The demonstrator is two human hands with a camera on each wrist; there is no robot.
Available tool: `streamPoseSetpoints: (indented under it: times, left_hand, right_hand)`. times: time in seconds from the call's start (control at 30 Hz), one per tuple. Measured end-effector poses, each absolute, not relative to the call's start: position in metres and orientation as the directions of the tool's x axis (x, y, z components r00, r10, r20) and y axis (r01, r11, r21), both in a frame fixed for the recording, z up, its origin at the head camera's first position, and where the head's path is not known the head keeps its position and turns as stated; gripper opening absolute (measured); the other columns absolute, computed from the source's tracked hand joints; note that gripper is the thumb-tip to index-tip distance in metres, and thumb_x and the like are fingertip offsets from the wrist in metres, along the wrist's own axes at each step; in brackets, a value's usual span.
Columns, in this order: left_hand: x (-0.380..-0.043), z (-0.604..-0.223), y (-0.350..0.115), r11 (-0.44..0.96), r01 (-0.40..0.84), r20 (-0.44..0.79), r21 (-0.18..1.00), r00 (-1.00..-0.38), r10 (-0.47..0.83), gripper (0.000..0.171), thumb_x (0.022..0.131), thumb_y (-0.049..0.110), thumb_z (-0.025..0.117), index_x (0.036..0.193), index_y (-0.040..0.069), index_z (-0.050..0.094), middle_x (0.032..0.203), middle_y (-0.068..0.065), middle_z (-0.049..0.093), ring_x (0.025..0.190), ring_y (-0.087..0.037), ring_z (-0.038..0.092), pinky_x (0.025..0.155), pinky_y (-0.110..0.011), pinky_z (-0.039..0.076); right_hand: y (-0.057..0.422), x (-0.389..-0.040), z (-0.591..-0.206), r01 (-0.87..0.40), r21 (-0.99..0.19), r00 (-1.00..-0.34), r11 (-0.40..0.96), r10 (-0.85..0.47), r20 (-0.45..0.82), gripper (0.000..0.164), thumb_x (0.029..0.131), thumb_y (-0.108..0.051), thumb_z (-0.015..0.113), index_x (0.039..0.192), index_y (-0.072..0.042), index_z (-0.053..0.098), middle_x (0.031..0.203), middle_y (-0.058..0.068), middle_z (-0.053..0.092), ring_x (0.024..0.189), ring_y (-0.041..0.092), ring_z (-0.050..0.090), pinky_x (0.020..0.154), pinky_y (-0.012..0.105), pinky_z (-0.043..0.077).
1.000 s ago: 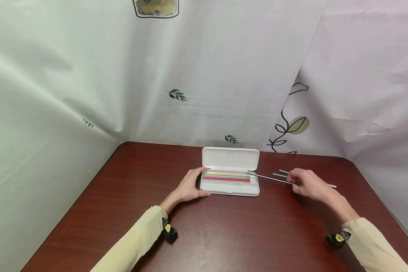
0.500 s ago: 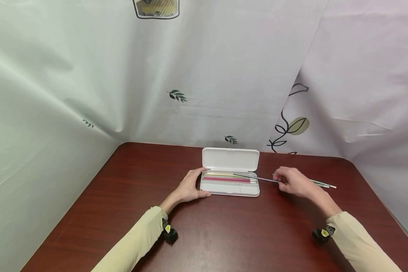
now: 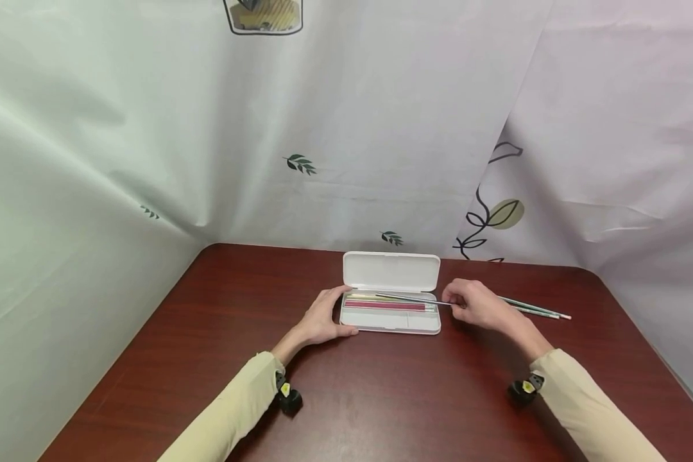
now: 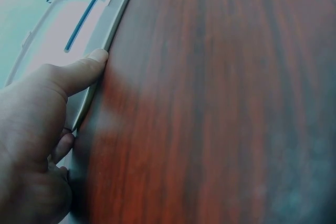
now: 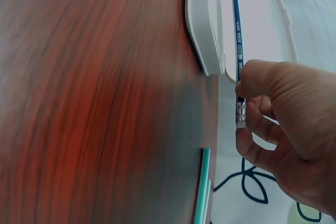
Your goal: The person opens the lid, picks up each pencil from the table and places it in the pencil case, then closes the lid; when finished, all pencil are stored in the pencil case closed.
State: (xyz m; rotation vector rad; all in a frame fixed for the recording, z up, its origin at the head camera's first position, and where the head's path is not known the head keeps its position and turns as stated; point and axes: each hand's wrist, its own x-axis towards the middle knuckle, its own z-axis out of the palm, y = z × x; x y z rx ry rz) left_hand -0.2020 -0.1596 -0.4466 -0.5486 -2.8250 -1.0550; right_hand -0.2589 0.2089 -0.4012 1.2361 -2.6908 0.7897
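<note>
Sliding toward nine o'clock, your bare right hand [image 3: 476, 305] has brought a slim dark-blue pencil [image 5: 238, 30] with silver ferrule further across. Beneath everything, the red-brown wood-grain table [image 3: 381, 391]; near its twelve o'clock, the open white rectangular pencil case [image 3: 375, 317]. At the case's nine o'clock, your bare left hand [image 3: 320, 319] grips that end, thumb and fingers spread front to back. At three, your right thumb and fingers pinch the blue pencil near its eraser, and it reaches over the red and yellow pencils [image 3: 384, 306]; slender pale-green pencils [image 5: 203, 187] lie farther out. Careful: held that far back, it could swing and snag; loosen your left and the case may skid.
</note>
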Motion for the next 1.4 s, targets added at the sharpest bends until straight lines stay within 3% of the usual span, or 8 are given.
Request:
streamPoseSetpoints:
  times: [0.4, 0.83, 1.13, 1.4]
  left_hand:
    - [-0.208, -0.439, -0.159, 0.703, 0.355, 0.195, 0.616, -0.934, 0.3, 0.09, 0.072, 0.031, 0.091, 0.146, 0.011, 0.045, 0.141, -0.01, 0.051, 0.13, -0.03, 0.042, 0.1, -0.051, 0.04]
    - [-0.199, -0.446, -0.159, 0.691, 0.359, 0.201, 0.627, -0.932, 0.301, 0.088, 0.071, 0.03, 0.091, 0.145, 0.009, 0.047, 0.141, -0.01, 0.052, 0.131, -0.031, 0.042, 0.101, -0.051, 0.04]
    - [-0.194, -0.447, -0.16, 0.69, 0.359, 0.211, 0.629, -0.933, 0.292, 0.087, 0.07, 0.028, 0.091, 0.144, 0.008, 0.048, 0.138, -0.01, 0.053, 0.126, -0.03, 0.045, 0.099, -0.05, 0.041]
    - [-0.195, -0.444, -0.158, 0.682, 0.356, 0.21, 0.639, -0.933, 0.291, 0.089, 0.07, 0.028, 0.092, 0.144, 0.007, 0.048, 0.138, -0.011, 0.053, 0.127, -0.031, 0.045, 0.1, -0.05, 0.041]
  right_hand:
    - [0.183, -0.27, -0.396, -0.75, -0.399, -0.647, 0.528, -0.709, 0.278, 0.022, 0.076, 0.01, 0.066, 0.085, -0.01, 0.064, 0.076, -0.004, 0.052, 0.069, 0.012, 0.047, 0.061, 0.029, 0.042]
    - [0.165, -0.265, -0.411, -0.771, -0.402, -0.621, 0.493, -0.723, 0.304, 0.02, 0.076, 0.008, 0.067, 0.087, -0.009, 0.067, 0.08, -0.001, 0.059, 0.072, 0.012, 0.052, 0.064, 0.032, 0.048]
    - [0.157, -0.261, -0.415, -0.816, -0.305, -0.575, 0.49, -0.738, 0.354, 0.02, 0.074, 0.008, 0.066, 0.084, -0.009, 0.066, 0.077, -0.003, 0.056, 0.073, 0.013, 0.051, 0.066, 0.032, 0.047]
    - [0.155, -0.262, -0.415, -0.823, -0.296, -0.567, 0.485, -0.736, 0.371, 0.02, 0.075, 0.009, 0.067, 0.083, -0.009, 0.065, 0.077, -0.003, 0.056, 0.073, 0.014, 0.051, 0.065, 0.031, 0.047]
